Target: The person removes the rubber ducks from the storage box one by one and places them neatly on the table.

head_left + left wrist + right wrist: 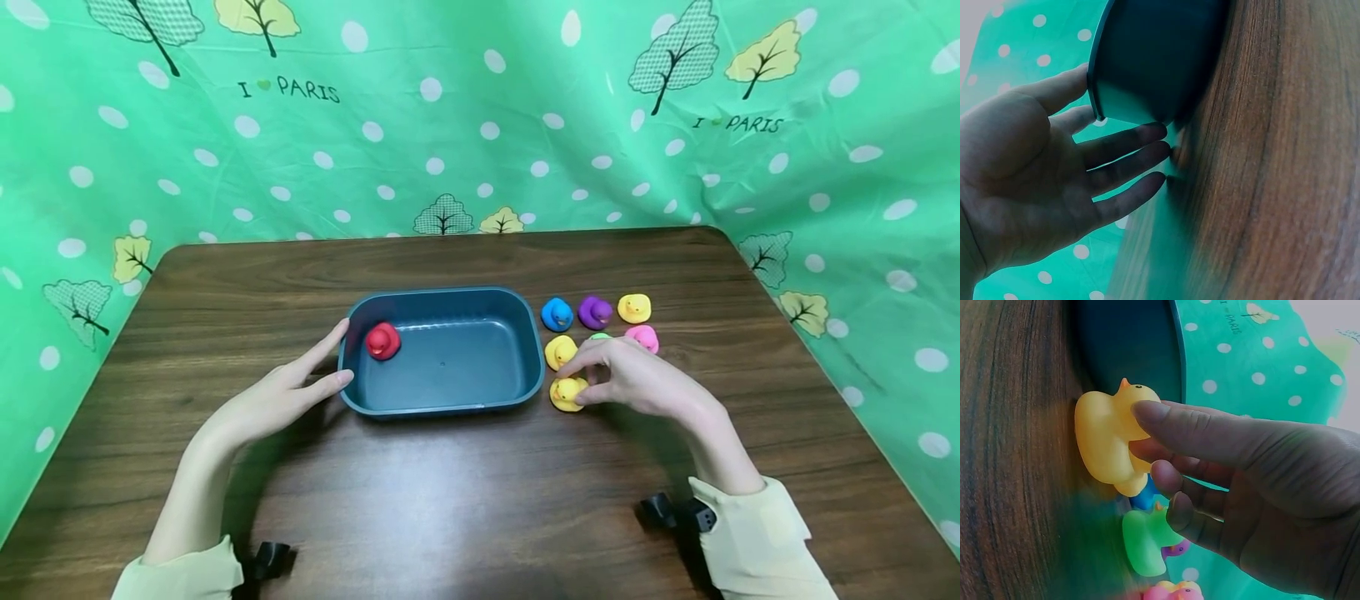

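Observation:
A dark blue rectangular tray (pixel 442 408) stands on the table with a red rubber duck (pixel 382 342) inside at its left end. My left hand (pixel 281 400) touches the tray's left rim with thumb and forefinger; in the left wrist view the fingers of that hand (pixel 1129 150) are spread and fairly straight. Just right of the tray, my right hand (pixel 637 375) pinches the head of the nearest yellow rubber duck (pixel 565 393) between thumb and forefinger. That duck (pixel 1100 437) looks upright at the table surface. Behind it sits another yellow duck (pixel 559 352).
Beyond the right hand are a blue duck (pixel 557 314), a purple duck (pixel 596 312), a third yellow duck (pixel 634 308) and a pink duck (pixel 643 337). A green duck (pixel 1147 540) is mostly hidden in the head view. A green curtain (pixel 465 108) hangs behind the wooden table (pixel 442 517).

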Demonstrator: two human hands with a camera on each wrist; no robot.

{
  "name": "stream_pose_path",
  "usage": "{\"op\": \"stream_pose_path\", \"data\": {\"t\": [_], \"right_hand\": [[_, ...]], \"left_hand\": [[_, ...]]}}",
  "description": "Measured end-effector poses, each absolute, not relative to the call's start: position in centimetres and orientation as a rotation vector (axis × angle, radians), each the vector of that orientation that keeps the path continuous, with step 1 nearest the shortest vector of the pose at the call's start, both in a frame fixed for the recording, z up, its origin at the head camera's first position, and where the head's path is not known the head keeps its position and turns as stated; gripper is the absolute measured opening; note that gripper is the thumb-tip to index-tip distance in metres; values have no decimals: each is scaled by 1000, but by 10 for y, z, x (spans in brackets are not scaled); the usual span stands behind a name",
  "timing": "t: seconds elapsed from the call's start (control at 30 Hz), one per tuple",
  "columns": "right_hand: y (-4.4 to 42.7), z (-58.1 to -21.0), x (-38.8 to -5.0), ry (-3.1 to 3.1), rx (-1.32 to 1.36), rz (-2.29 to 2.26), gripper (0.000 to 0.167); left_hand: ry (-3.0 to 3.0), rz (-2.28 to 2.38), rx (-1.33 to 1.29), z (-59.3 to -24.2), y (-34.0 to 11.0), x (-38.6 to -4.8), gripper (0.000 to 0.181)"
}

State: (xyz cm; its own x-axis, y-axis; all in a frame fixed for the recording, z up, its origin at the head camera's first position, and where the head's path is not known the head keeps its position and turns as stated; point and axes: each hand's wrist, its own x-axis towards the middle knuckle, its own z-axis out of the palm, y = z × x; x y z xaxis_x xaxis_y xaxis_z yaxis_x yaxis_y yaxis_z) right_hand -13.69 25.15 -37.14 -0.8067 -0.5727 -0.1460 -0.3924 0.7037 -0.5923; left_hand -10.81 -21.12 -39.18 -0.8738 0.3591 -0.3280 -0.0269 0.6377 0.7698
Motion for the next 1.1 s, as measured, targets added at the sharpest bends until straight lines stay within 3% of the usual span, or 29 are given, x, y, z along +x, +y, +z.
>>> {"op": "stream_pose_path", "data": {"t": [0.27,0.57,1.1], "right_hand": [[254,-366,-135,2643,-622,-808,25],[251,-367,-134,2804,-678,-904,15],[242,-366,-131,2984,-733,-1119,20]], "left_hand": [[2405,1136,278,-395,-210,-110,71],[2409,1136,278,-394,-211,-108,71],[2412,1124,284,-392,-211,-109,71]]}}
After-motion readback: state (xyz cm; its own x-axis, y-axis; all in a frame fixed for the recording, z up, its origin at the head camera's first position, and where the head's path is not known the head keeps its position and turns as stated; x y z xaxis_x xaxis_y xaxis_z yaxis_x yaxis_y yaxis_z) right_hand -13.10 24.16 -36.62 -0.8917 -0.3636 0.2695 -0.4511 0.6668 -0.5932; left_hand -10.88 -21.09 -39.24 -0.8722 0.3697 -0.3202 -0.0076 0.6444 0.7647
